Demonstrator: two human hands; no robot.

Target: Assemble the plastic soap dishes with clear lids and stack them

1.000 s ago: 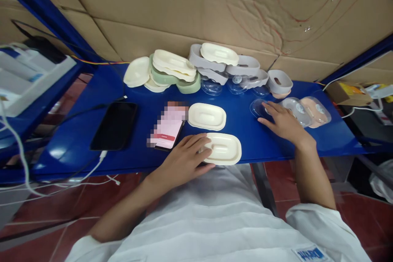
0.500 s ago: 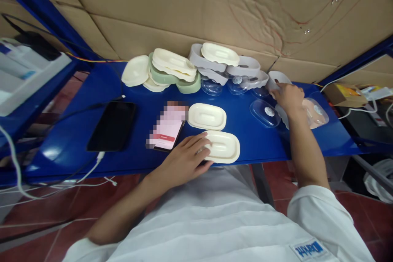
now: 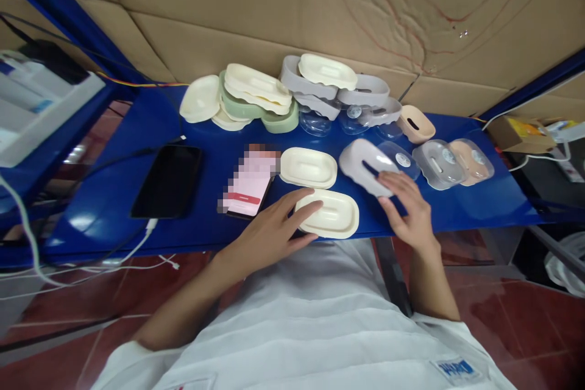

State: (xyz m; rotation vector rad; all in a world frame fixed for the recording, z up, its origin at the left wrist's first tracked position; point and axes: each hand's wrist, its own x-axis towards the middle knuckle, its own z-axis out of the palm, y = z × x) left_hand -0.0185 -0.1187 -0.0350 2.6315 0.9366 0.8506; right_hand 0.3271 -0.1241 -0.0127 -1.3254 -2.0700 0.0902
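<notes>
My right hand (image 3: 411,210) grips one end of a grey oval soap dish part (image 3: 359,161) with a long slot, its wavy rim facing down and tilted over the table. My left hand (image 3: 269,228) lies with fingers spread across the left end of a cream oval soap dish tray (image 3: 340,213) at the table's front edge. Right behind that sits a second cream tray (image 3: 297,167). A clear lid (image 3: 397,155) with a round sticker is partly hidden behind the grey part.
Cream trays (image 3: 256,85), green bases (image 3: 281,120) and grey slotted parts (image 3: 365,90) are piled along the cardboard wall. At the right are a peach slotted part (image 3: 423,128) and lidded grey (image 3: 436,167) and peach boxes (image 3: 470,164). Two phones (image 3: 169,180) lie left.
My right hand has picked up the grey slotted part from the back right and brought it left and nearer. A peach part now shows there. My left hand stays at the cream tray, fingers spread wider.
</notes>
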